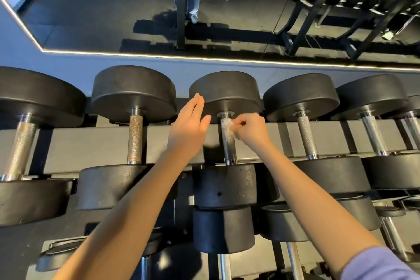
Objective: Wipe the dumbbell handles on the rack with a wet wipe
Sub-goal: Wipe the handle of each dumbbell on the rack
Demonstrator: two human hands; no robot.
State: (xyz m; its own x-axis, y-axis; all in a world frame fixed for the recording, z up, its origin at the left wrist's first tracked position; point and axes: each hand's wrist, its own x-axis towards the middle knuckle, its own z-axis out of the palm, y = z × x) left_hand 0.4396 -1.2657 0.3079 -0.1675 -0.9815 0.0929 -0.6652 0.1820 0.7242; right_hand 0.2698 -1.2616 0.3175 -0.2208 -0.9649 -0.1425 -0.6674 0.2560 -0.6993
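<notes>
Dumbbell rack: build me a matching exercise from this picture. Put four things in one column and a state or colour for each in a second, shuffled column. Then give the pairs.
Column one:
1. left hand
2. right hand
3. wipe
4. second handle from the left

Column two:
a. lies against the middle handle
b. fingers straight, holding nothing
c. brownish, nothing touching it
d. pinches the wipe

Pairs: 1-b; 2-d; 3-a; 4-c.
</notes>
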